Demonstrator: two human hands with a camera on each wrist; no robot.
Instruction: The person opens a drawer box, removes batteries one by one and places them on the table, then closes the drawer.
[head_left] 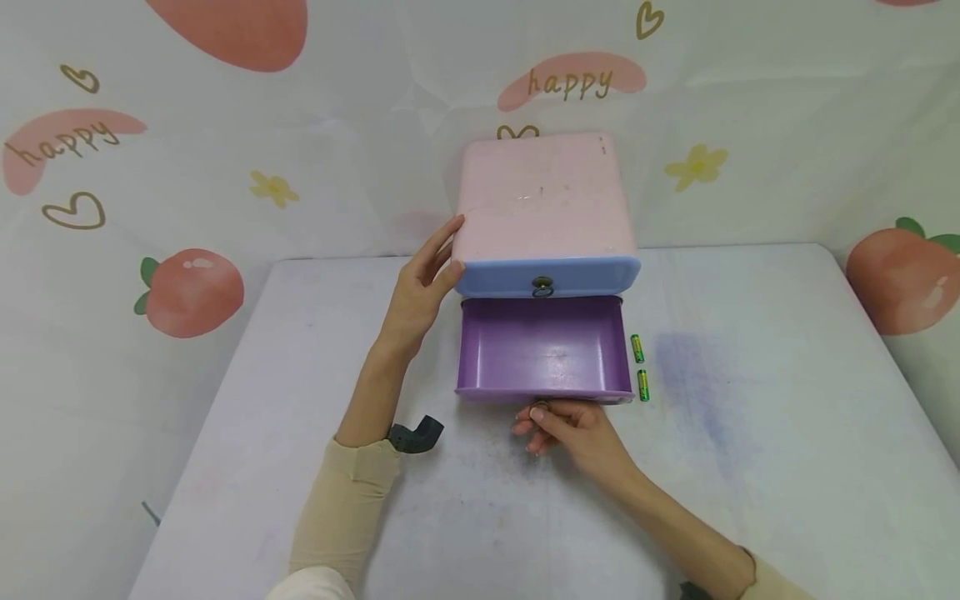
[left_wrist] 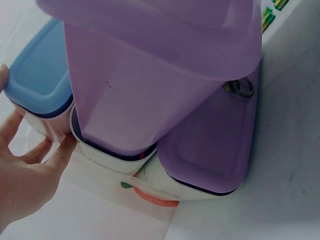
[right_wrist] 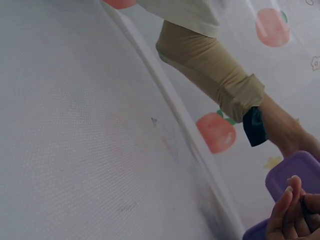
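Observation:
A small drawer cabinet (head_left: 543, 196) with a pink top stands at the back of the table. Its blue top drawer (head_left: 495, 278) is closed, while the purple middle drawer (head_left: 543, 342) is pulled out and holds nothing. In the left wrist view a lower purple drawer (left_wrist: 215, 145) with a ring pull (left_wrist: 244, 88) is closed. My left hand (head_left: 416, 296) rests against the cabinet's left side, fingers extended. At the front of the pulled-out drawer, my right hand (head_left: 581, 429) pinches its ring pull, mostly hidden by the fingers. Two green batteries (head_left: 637, 348) lie right of that drawer.
The cabinet stands on a white table (head_left: 787, 400) with bluish stains to the right. Behind it hangs a white printed cloth (head_left: 375, 167) with peaches and flowers. Dark straps sit on both wrists.

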